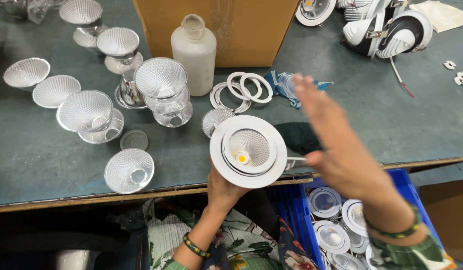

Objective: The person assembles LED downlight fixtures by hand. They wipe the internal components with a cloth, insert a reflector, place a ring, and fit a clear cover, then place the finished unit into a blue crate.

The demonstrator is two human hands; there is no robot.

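Several finished downlights lie in the blue crate point(411, 187) nearest the body, below the table edge. Left hand point(224, 187) grips from beneath a white round downlight point(248, 151), reflector and yellow LED facing up, held just over the table's front edge; right hand point(336, 145) is flat and released, fingers extended, just beside the fitting's right rim. Farther back: loose faceted reflector cups point(85, 111), white trim rings point(249, 87), frosted plastic bottle point(194, 52), cardboard box point(241, 25).

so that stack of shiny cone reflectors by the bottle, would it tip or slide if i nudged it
Probably tips easily: the stacked reflectors are tall, with wide mouths over narrow bases. They look like thin, shiny metal or plastic, so likely light and slippery on the table. A nudge could knock them into the white bottle beside them.
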